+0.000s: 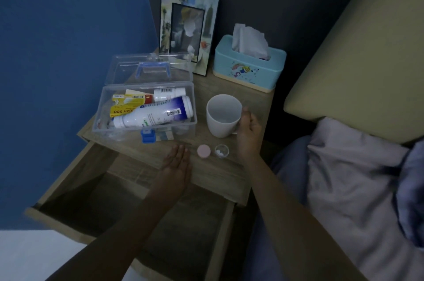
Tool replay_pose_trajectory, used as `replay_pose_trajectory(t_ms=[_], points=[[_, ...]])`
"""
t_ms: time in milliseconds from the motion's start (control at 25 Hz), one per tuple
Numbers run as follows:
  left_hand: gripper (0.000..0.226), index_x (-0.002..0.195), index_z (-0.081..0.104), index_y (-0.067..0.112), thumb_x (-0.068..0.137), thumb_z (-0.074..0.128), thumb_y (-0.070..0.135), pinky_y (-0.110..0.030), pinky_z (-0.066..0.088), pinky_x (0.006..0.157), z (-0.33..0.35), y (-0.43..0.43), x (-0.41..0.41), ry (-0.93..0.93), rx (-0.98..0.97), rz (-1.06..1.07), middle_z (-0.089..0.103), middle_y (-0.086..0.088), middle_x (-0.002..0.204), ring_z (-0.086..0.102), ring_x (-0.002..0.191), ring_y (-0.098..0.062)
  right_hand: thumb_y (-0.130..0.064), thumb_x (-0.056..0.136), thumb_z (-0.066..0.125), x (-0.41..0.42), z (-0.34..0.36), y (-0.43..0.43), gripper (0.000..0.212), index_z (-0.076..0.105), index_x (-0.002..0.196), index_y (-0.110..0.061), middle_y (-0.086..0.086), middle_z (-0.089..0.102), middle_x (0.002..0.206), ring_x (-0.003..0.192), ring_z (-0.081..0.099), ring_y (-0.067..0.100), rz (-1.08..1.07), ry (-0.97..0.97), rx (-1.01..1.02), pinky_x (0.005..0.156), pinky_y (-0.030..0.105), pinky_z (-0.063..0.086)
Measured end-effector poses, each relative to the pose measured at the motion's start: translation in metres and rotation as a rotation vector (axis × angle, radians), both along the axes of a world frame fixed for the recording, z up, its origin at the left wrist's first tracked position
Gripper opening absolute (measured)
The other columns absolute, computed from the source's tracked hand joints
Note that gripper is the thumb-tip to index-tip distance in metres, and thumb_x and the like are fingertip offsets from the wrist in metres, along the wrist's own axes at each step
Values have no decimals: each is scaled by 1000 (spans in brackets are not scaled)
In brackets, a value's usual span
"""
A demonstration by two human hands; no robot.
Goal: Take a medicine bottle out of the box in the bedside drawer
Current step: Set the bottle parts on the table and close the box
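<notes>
The right hand (249, 134) grips the handle side of a white mug (222, 115) on the nightstand (229, 166). The left hand (177, 162) lies flat and slack, fingers straight, at the top's front edge above the open drawer (128, 207). Between the hands sit a pink cap (203, 150) and a small clear cup (222, 151) with white pills. Left of the mug, the clear box (146, 108) stands open on top, a big white bottle (153, 112) lying across it.
</notes>
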State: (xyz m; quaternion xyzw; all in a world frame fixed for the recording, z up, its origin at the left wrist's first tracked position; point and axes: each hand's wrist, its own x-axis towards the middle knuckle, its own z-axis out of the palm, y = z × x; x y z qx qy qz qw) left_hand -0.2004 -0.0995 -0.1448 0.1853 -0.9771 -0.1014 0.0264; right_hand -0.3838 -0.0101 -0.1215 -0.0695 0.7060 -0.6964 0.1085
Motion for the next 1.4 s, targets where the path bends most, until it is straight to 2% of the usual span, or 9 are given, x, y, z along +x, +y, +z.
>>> replay_pose_trajectory(t_ms=[160,280,360,480,640,800,960,1200,1400], points=[[67,106,63,-14,101,9,26,-56,53,78,-1,1,0,69,7,-11,66,-33,108,63,103,-46,-31,97,45,-1,2,0,27,62,76,-29,-11,65,75,64,58,-14,24,0,-4,51,1,41],[44,110,60,-15,98,34,18,-57,51,81,5,0,0,-9,43,-5,63,-36,112,57,111,-46,-31,98,41,0,7,2,28,60,78,-30,-12,63,78,67,58,-14,45,34,37,55,1,42],[43,121,52,-14,90,53,16,-52,43,98,12,-1,-1,29,69,-8,53,-37,126,46,124,-46,-34,99,36,1,10,6,31,57,76,-31,-11,61,77,71,58,-9,63,79,118,62,8,44],[48,130,46,-8,96,43,25,-40,25,109,37,2,3,116,160,36,47,-30,137,42,131,-40,-34,99,36,-3,17,14,26,50,80,-21,0,54,81,79,55,15,26,137,214,64,14,39],[49,130,48,-3,91,40,26,-45,34,105,79,-21,7,310,73,-24,50,-24,136,43,130,-32,-25,93,44,-21,53,8,18,50,89,-8,8,47,88,83,48,19,15,547,192,69,18,33],[48,137,41,-1,95,47,20,-35,23,111,104,-89,8,442,93,293,41,-22,145,35,137,-32,-15,93,47,-35,92,-52,19,59,90,-1,13,56,92,89,49,17,161,705,297,77,21,34],[52,141,31,-2,98,41,25,-35,17,115,103,-150,16,332,213,472,31,-23,150,27,140,-33,-25,97,41,-39,101,-121,28,57,85,-6,13,56,86,85,54,23,456,500,584,76,29,36],[69,137,37,4,94,21,55,-42,30,107,84,-173,18,193,590,684,45,-25,140,42,129,-38,-54,96,26,-41,86,-168,72,25,141,3,23,35,147,131,39,37,585,234,896,105,38,34],[58,138,43,11,98,22,47,-36,23,110,88,-170,17,346,704,679,41,-16,146,36,135,-30,-55,95,25,-44,82,-184,68,39,136,-3,21,41,144,126,44,34,531,50,724,102,37,36]])
